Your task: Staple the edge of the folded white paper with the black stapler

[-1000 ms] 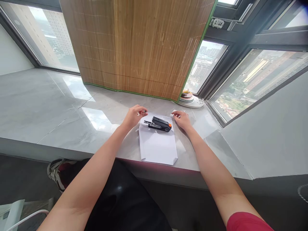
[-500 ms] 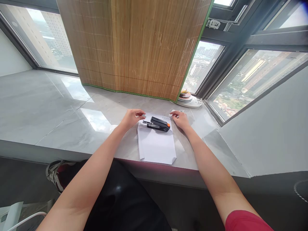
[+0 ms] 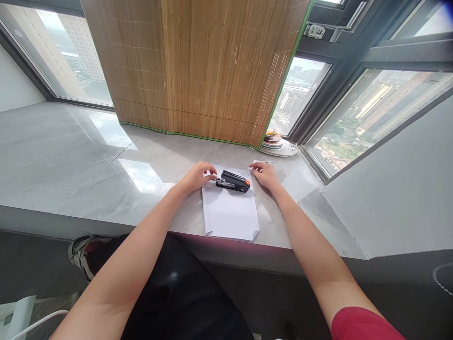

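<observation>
A black stapler (image 3: 233, 182) with an orange end lies on a white sheet of paper (image 3: 231, 215), its jaws apart and a metal part sticking out to the left. My left hand (image 3: 200, 175) is at that left end, thumb and fingertips pinched together against the metal part. Whatever sits between those fingertips is too small to make out. Just right of the paper's top edge rests my right hand (image 3: 266, 174), its fingers loosely extended and touching the paper's corner. A small white piece (image 3: 264, 162) lies behind the right fingers, partly hidden.
The grey marble-look sill (image 3: 106, 184) carries everything. A bamboo mat (image 3: 198, 71) with green edging hangs behind. A stack of plates (image 3: 278, 147) stands in the window corner at the right. Below the sill's front edge are my legs (image 3: 177, 288).
My left hand has moved slightly right and down, onto the stapler's protruding metal end, which now shows less. The right hand and the paper stay in place.
</observation>
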